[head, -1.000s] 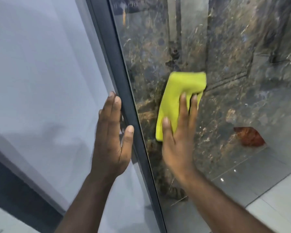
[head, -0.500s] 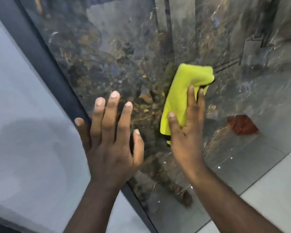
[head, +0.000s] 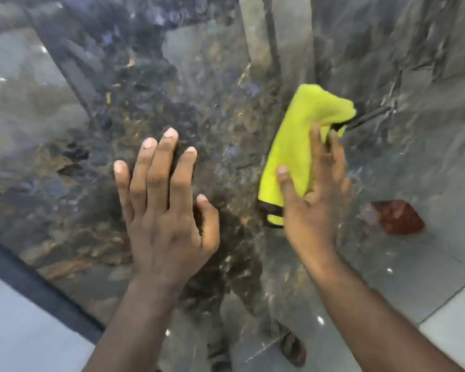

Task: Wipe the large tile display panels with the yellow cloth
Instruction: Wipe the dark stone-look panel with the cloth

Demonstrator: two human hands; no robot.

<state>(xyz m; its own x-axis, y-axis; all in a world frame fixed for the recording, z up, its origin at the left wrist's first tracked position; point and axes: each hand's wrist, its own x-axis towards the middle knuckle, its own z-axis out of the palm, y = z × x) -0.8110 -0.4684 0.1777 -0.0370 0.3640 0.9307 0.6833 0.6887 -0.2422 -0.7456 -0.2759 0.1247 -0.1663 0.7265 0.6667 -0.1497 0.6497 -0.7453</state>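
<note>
Blur smeared much of the scene, and the glossy surface threw back so many reflections that the stone's own pattern and the mirrored room were hard to tell apart. Both forearms were cut off at the bottom edge. The right hand (head: 313,208) covered the lower right part of the yellow cloth (head: 301,146), and its outer fingers were too blurred to count. A reddish-brown patch (head: 399,217) to the right of that hand may have been a reflection rather than a mark in the stone.

The large tile panel (head: 86,162) was polished dark grey-blue stone, veined with rusty brown and flecked with white. A dark, straight frame (head: 38,285) ran along its lower left edge, and beyond that lay a plain pale panel (head: 19,334).

The cloth was soft and bright yellow-green, folded into a long pad. Thin black trim showed at its lower end and near its upper right corner. It lay against the tile panel, right of centre, pressed there by the right hand's straight fingers with the thumb laid across its front.

The left hand (head: 167,210) rested flat on the stone, left of the cloth and apart from it. Its fingers were straight and slightly spread, holding nothing.
</note>
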